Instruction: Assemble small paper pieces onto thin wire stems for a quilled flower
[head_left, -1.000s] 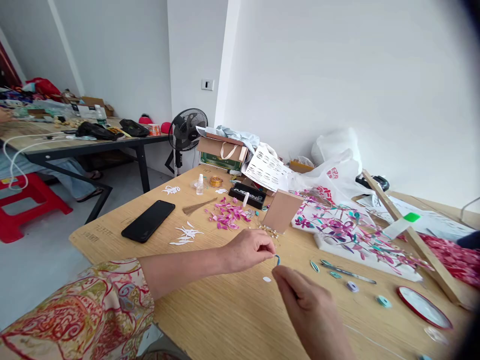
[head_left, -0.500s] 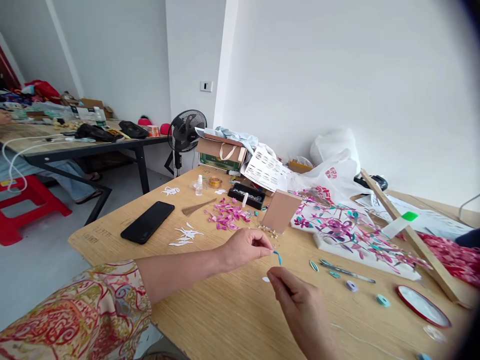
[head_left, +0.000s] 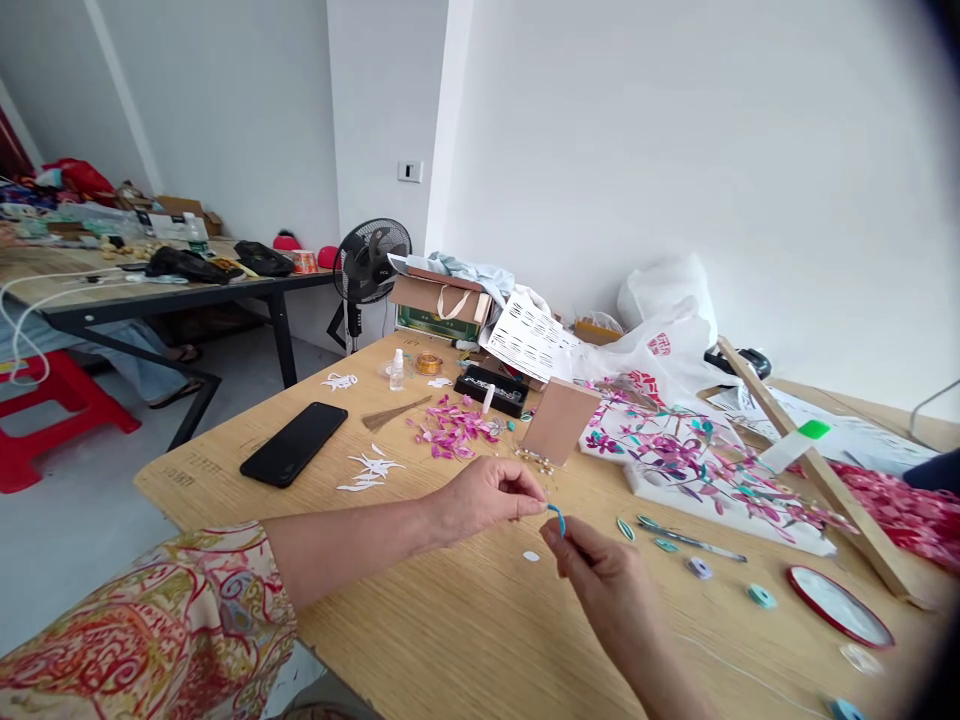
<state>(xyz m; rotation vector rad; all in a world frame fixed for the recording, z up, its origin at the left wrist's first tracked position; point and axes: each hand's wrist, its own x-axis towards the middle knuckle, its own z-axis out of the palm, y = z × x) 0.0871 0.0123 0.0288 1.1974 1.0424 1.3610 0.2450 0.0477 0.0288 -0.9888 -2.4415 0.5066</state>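
Right hand higher, on blue strip

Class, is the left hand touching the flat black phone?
No, the left hand pinches one end of a thin curved blue strip, well away from the phone.

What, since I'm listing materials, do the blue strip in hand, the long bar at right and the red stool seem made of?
Blue strip: perhaps matte thread or fabric; it bends, but is too small to be sure.
Long bar: likely bare wood, from its pale tan colour and squared edges.
Red stool: probably smooth moulded plastic, from its even colour and wide legs.
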